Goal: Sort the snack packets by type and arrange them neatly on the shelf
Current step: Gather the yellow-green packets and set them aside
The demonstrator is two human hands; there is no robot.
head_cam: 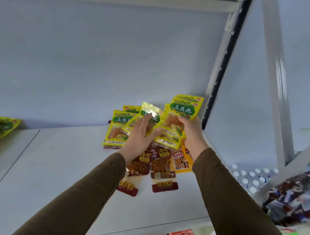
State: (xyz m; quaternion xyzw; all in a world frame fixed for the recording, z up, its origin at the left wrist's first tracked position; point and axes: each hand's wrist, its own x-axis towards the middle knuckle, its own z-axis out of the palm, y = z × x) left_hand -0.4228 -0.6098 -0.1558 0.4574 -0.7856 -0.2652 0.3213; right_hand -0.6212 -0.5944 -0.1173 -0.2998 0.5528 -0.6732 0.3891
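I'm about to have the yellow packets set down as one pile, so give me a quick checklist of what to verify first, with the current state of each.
1. Right hand grips its bunch of yellow packets: ok.
2. Left hand lies with straight fingers on the tilted yellow packet, not gripping it: not ok.
3. Yellow packets all gathered: not ok, the flat yellow packet lies apart on the shelf, another behind it.
4. Types separated: not ok, red packets and an orange packet lie beneath the hands.
5. Free shelf space to the left: ok.
6. How many packets the right hand holds: cannot tell.
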